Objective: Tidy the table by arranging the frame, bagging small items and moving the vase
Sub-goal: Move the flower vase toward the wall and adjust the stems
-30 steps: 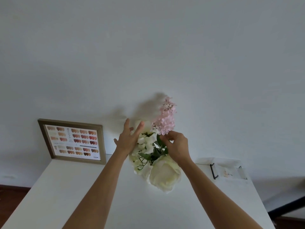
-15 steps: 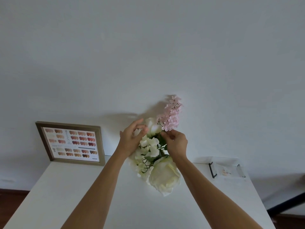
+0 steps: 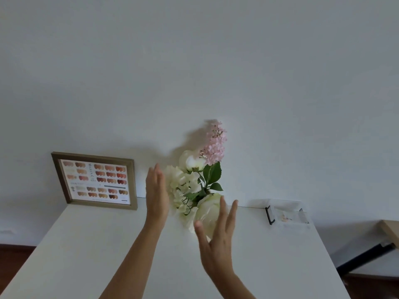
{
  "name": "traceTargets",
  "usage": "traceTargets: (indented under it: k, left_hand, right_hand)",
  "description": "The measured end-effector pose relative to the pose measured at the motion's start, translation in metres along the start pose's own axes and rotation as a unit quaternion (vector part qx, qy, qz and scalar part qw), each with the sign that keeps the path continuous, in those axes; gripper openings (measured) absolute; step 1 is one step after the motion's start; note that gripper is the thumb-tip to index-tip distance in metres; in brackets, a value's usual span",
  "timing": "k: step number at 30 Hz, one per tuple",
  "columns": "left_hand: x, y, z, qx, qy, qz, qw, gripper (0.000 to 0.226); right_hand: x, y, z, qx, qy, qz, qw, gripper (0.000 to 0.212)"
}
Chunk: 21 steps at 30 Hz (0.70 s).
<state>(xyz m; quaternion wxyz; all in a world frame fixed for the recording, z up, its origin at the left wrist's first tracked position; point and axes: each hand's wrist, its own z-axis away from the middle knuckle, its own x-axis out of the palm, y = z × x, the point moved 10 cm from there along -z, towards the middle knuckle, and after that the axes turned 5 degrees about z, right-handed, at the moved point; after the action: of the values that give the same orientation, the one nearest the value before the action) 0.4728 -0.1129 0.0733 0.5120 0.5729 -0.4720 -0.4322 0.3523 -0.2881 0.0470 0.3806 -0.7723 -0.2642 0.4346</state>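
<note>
A bunch of white and pink flowers (image 3: 195,182) stands at the back middle of the white table (image 3: 90,251); the vase under it is hidden by the blooms and my hands. My left hand (image 3: 155,194) is flat and open just left of the flowers, apart from them. In front of the big white rose hangs my right hand (image 3: 218,240), fingers spread and holding nothing. A gold-framed colour chart (image 3: 96,180) leans upright against the wall at the back left. A clear bag with small items (image 3: 287,215) lies at the back right.
The white wall rises right behind the table. A wooden edge on a black leg (image 3: 388,234) shows at the far right, beyond the table. Dark floor shows at both lower corners.
Both hands have let go of the flower stems and drawn back toward me, fingers now spread. The pink sprig stands upright on its own.
</note>
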Motion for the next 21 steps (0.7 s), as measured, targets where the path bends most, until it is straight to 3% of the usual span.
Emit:
traceTargets:
  k: [4, 8, 11, 14, 21]
  left_hand:
    - [0.029, 0.006, 0.027, 0.050, -0.092, -0.097, 0.990, 0.068]
    - [0.033, 0.008, 0.026, 0.042, -0.093, -0.112, 0.988, 0.053]
    - [0.040, 0.010, 0.029, 0.058, -0.107, -0.123, 0.985, 0.048]
    - [0.041, 0.011, 0.036, 0.066, -0.114, -0.130, 0.983, 0.047]
    - [0.013, 0.024, 0.053, 0.065, -0.084, -0.115, 0.988, 0.048]
  right_hand:
    - [0.002, 0.002, -0.027, -0.001, 0.022, 0.042, 0.999, 0.061]
    - [-0.014, -0.004, -0.073, 0.025, 0.053, 0.016, 0.998, 0.053]
    - [-0.011, -0.010, -0.094, 0.022, 0.027, 0.050, 0.998, 0.048]
    - [-0.004, -0.004, -0.091, 0.037, -0.015, 0.070, 0.997, 0.047]
    - [-0.026, -0.003, -0.065, 0.041, -0.024, 0.053, 0.997, 0.054]
